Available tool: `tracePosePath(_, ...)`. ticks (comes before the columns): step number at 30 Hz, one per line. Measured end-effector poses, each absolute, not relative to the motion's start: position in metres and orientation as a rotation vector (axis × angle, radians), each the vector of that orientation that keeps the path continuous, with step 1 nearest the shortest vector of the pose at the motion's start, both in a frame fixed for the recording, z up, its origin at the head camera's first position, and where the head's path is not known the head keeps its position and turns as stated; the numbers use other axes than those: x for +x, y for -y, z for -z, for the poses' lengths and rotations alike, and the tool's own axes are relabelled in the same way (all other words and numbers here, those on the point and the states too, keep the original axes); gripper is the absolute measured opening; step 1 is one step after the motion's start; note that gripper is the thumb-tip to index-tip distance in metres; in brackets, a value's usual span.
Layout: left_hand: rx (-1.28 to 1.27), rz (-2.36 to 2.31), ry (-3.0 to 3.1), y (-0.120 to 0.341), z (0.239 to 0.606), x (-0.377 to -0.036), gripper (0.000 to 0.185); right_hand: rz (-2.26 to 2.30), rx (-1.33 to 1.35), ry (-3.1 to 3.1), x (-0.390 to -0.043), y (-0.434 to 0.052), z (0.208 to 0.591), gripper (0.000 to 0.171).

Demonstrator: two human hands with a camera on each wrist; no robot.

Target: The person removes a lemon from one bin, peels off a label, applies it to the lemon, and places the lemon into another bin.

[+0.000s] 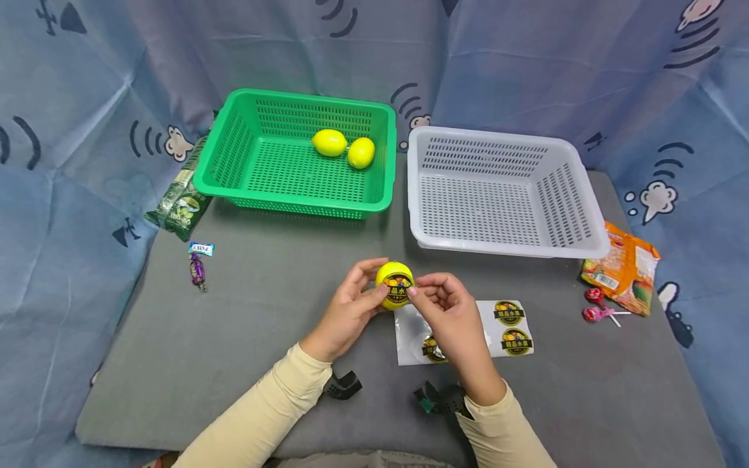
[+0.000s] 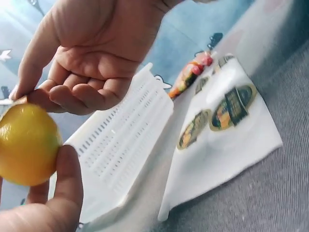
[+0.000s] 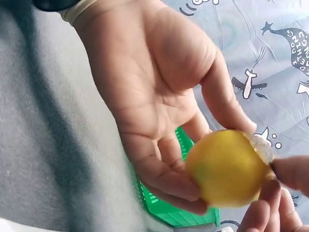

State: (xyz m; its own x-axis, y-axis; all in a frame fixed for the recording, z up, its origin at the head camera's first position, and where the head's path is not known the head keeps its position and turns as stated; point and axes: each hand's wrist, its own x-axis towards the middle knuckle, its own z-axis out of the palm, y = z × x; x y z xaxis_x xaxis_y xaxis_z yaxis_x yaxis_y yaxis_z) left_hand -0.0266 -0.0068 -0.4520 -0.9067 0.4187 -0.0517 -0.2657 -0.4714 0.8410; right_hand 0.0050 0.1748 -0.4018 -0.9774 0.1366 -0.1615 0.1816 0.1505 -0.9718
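At the centre of the head view, the left hand (image 1: 346, 313) grasps a round yellow plastic lemon (image 1: 394, 285), fingers and thumb curled round its left side, just above the grey felt tabletop (image 1: 246, 338). The right hand (image 1: 453, 312) pinches a round black-and-gold sticker (image 1: 398, 286) against the front of the lemon with thumb and forefinger. Beneath the right hand lies a white sticker sheet (image 1: 486, 328) bearing more of the same round labels. At the upper middle, a green perforated plastic basket (image 1: 234, 156) holds two more yellow lemons (image 1: 329, 142) lying side by side and touching. To its right stands a white perforated plastic basket (image 1: 579, 214). At the left edge of the tabletop lie a green snack packet (image 1: 178, 205) and a purple wrapped sweet (image 1: 197, 270); at the right, an orange snack packet (image 1: 623, 266) and two red lollipops (image 1: 593, 305) just beside it.
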Motion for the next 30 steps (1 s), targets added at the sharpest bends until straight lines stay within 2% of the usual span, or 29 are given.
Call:
tracePosePath(8, 0.245, -2.402, -0.97, 0.014, 0.445, -0.025, 0.034, 2.033, 0.23, -2.21, 0.006, -0.181, 0.404, 0.026)
tracePosePath(14, 0.139, -2.423, -1.092, 0.019, 0.44, -0.026, 0.039, 1.996, 0.158, -2.421, 0.006, -0.183, 0.406, 0.025)
tracePosePath(17, 0.079, -2.425, -1.249, 0.018, 0.438, -0.027, 0.044, 1.957, -0.154, -2.706, 0.004, -0.182, 0.406, 0.024)
tracePosePath(21, 0.073, -2.423, -1.326, 0.013, 0.439, -0.025, 0.048, 1.705, -0.862, -2.992, -0.006, -0.173, 0.406, 0.033)
tracePosePath(23, 0.087, -2.452, -1.297, 0.011, 0.439, -0.022, 0.047, 1.546, -1.092, -3.026, -0.012, -0.167, 0.407, 0.039)
tracePosePath(26, 0.098, -2.507, -1.245, 0.009, 0.439, -0.017, 0.044, 1.379, -1.181, -3.051, -0.016, -0.16, 0.413, 0.043)
tracePosePath(30, 0.095, -2.53, -1.203, 0.009, 0.438, -0.013, 0.054, 1.331, -1.082, -3.062, -0.018, -0.16, 0.421, 0.049)
